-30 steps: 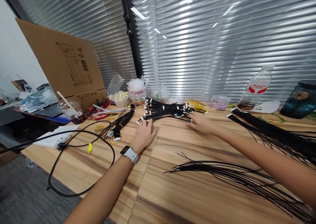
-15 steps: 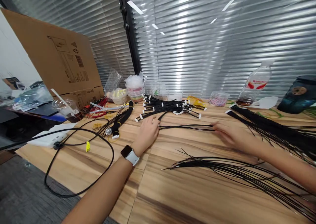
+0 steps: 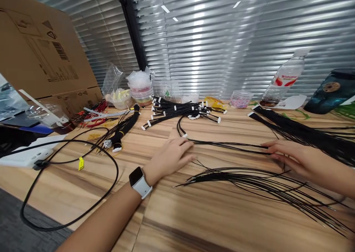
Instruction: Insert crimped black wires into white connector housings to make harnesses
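Note:
My left hand (image 3: 170,156), a smartwatch (image 3: 139,181) on its wrist, rests on the wooden table (image 3: 194,222) with its fingers together. The fingertips press on a thin black wire (image 3: 227,145) just past its white connector (image 3: 184,135). That wire runs right across the table to my right hand (image 3: 291,157), whose fingers close around its other stretch. A fan of loose black wires (image 3: 249,185) lies just in front of both hands. Behind them sits a pile of black wires with white connectors (image 3: 177,111).
A thick bundle of long black wires (image 3: 305,133) lies at the right. Along the back stand a bottle (image 3: 285,80), a dark jar (image 3: 327,93) and plastic tubs (image 3: 140,89). A cardboard box (image 3: 36,48), a cup (image 3: 47,113), a power strip (image 3: 24,155) and a black cable loop (image 3: 69,178) are at the left.
Both hands have drawn one wire out of the connector pile and toward me. My right hand slid right along it. The camera has tilted down and to the right.

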{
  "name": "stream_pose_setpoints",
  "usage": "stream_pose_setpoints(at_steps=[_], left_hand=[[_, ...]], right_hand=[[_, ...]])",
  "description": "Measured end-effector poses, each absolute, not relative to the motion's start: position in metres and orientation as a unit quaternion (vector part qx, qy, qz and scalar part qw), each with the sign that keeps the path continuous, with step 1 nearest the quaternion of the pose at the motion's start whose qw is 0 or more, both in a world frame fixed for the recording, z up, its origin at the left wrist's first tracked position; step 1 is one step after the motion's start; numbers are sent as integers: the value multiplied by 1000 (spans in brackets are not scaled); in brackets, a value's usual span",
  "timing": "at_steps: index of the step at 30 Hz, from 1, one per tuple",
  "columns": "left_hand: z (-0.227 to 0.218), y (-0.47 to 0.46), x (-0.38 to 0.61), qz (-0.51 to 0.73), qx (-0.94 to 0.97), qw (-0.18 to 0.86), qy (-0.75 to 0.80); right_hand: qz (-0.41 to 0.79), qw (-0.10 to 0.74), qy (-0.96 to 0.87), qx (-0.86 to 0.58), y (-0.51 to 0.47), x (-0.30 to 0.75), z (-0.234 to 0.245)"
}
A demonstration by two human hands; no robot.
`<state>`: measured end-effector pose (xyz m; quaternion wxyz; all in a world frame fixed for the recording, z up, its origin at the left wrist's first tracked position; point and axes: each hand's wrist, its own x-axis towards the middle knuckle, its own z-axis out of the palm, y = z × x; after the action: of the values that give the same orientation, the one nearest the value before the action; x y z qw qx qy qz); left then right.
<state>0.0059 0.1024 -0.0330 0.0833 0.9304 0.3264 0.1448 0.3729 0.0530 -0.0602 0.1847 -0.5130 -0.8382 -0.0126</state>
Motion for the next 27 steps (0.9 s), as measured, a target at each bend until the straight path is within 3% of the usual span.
stream_pose_setpoints(at_steps=[6, 10, 16, 20, 24, 27], left_hand=[[-36, 111, 1, 214, 900, 75, 373], [-36, 117, -3, 163, 911, 34, 377], [-29, 117, -10, 154, 888, 77, 426], [-24, 107, -3, 144, 914, 160, 344], [-19, 98, 1, 148, 911, 159, 352], [-18, 97, -1, 131, 907, 162, 367]], right_hand=[[-40, 147, -853, -499, 47, 359, -55], [-128, 148, -865, -463, 43, 358, -47], [-234, 116, -858, -442, 47, 373, -55], [-221, 95, -854, -462, 49, 384, -59], [-203, 134, -842, -481, 37, 360, -36], [-95, 177, -861, -467, 18, 316, -23]])
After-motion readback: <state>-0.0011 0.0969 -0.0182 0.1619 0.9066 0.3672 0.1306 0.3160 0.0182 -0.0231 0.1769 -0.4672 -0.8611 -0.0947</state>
